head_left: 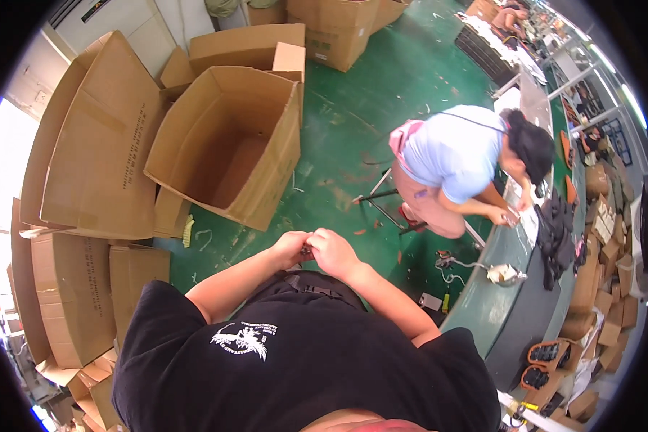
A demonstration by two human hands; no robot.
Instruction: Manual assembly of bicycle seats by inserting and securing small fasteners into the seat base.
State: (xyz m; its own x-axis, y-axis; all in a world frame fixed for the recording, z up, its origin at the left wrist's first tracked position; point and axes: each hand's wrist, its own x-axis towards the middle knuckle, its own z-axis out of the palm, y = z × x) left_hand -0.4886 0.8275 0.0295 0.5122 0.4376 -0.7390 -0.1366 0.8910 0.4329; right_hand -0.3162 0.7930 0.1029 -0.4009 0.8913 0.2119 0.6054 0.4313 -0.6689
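Note:
My left hand and my right hand meet in front of my waist, just above a black waist strap with a buckle. The fingers of both are curled inward and touch each other. A small dark spot shows between them, but whatever they hold, if anything, is hidden. Ahead and to the left, the closest large thing is an open cardboard box, tilted so that its bare inside shows.
More large cardboard boxes crowd the left side. To the right a seated co-worker bends over a long green-edged bench, handling something small. Dark material and orange-brown shoes lie along it. Scraps litter the green floor.

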